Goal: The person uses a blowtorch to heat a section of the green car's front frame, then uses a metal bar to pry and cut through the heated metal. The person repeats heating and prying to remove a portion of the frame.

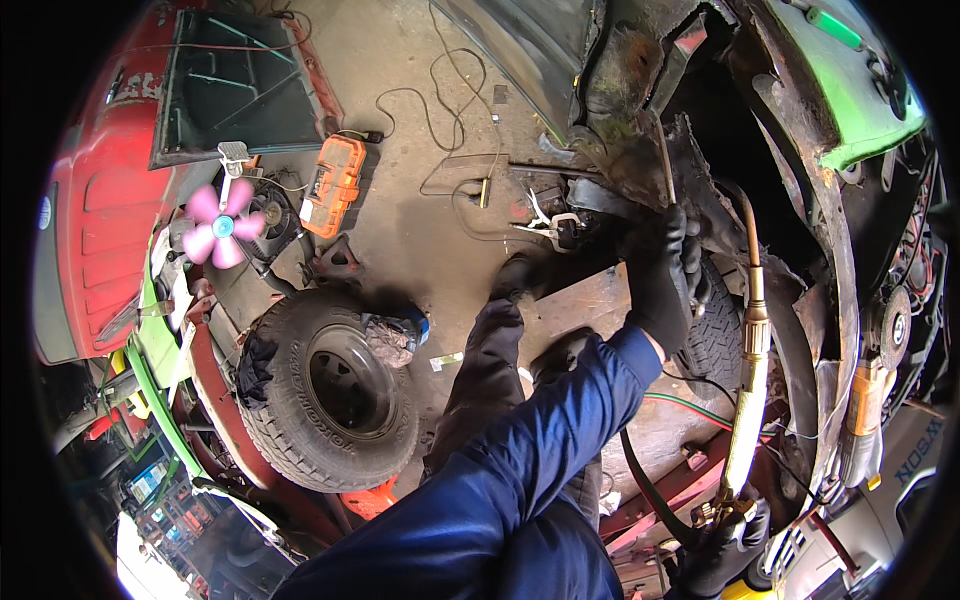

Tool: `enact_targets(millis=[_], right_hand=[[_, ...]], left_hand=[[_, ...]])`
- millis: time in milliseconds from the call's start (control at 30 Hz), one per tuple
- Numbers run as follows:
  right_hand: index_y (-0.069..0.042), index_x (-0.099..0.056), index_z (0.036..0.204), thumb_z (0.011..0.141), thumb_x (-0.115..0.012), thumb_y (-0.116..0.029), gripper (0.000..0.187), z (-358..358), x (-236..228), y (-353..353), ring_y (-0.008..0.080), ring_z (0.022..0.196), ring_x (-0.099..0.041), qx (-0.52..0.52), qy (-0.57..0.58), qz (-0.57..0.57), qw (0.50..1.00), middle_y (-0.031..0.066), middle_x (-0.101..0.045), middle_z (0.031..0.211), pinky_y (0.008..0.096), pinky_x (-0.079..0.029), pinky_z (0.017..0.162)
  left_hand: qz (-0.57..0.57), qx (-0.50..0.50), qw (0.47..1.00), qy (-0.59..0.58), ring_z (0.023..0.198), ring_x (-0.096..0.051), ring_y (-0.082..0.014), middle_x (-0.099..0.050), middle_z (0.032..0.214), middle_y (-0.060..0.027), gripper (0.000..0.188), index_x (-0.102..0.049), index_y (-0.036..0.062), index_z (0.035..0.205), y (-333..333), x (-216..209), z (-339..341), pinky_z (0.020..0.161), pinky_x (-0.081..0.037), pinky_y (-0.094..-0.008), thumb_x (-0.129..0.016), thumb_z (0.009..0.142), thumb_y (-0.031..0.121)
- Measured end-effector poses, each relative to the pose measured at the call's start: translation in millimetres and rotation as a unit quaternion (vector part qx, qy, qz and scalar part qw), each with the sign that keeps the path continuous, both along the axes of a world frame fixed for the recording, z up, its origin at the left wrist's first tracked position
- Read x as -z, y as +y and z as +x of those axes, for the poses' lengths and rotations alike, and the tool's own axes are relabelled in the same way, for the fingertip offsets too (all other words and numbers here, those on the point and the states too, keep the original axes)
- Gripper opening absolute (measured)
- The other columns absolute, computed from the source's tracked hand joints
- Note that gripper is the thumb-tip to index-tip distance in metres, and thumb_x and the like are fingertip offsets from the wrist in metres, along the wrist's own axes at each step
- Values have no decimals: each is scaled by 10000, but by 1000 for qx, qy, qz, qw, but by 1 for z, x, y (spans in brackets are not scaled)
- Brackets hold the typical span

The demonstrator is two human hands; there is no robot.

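My left hand point(672, 270), in a black glove, reaches across to the rusty car body point(640, 70). Its fingers are closed round a thin metal rod point(662, 165), whose upper end meets the torn sheet metal. At the lower right, my right hand point(735, 545), also gloved in black, is closed round the valve end of a gas torch point(747, 420). The torch has a brass body and a bent copper-coloured neck pointing up toward the rusty panel. No flame can be made out. A red and green hose pair point(690, 405) runs beside it.
A large tyre on its wheel point(345, 390) lies at the left, near a pink-bladed fan point(222, 226) and an orange case point(333, 187). Locking clamps point(550, 222) and cables point(455, 110) lie on the floor. An angle grinder point(868, 400) rests at the right.
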State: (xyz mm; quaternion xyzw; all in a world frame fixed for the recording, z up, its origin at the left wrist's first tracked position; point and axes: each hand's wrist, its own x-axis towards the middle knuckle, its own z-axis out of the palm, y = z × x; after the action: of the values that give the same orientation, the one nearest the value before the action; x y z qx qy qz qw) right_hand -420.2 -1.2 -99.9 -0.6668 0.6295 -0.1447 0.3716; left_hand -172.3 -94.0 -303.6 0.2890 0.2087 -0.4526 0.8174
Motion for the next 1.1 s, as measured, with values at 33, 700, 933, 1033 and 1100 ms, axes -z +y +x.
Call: enact_targets(millis=[33,700,933,1033,1100], right_hand=[[88,-714,1213,1081,-605,-361,480,2,-1,0,165,781,-676,6,-1,-1,1000,115,-770,987,296,-543,704],[80,-696,1256,954,-815,-271,478,-49,13,-10,112,590,-599,34,-118,52,991,108,-731,898,243,-477,523],[100,-695,1259,942,-746,-72,364,-60,11,-13,115,598,-585,53,-154,91,983,122,-733,901,249,-479,534],[98,-694,1269,932,-736,-20,360,-72,6,-13,115,613,-588,54,-172,109,978,118,-725,899,253,-484,540],[95,-693,1273,927,-744,-12,366,-79,5,-14,118,621,-597,46,-168,111,979,116,-724,901,255,-493,549]], left_hand=[[-12,-23,1000,17,393,-381,-129,-454,620,36,395,-606,106,1036,-7,-2,-5,349,-346,-321,-643,1069,499],[96,-168,981,-8,472,-423,-73,-484,615,44,410,-579,146,831,-68,-20,-23,428,-279,-240,-575,1077,475],[72,-81,994,-17,433,-407,-131,-489,655,41,383,-580,160,960,-34,-9,-17,411,-361,-328,-591,1060,529],[68,-46,996,-38,433,-400,-137,-497,653,47,379,-614,147,961,-16,-6,-12,431,-374,-330,-589,1068,510],[73,-11,996,-58,443,-403,-144,-510,647,47,363,-629,157,1001,-3,-5,-5,434,-363,-334,-599,1068,512]])
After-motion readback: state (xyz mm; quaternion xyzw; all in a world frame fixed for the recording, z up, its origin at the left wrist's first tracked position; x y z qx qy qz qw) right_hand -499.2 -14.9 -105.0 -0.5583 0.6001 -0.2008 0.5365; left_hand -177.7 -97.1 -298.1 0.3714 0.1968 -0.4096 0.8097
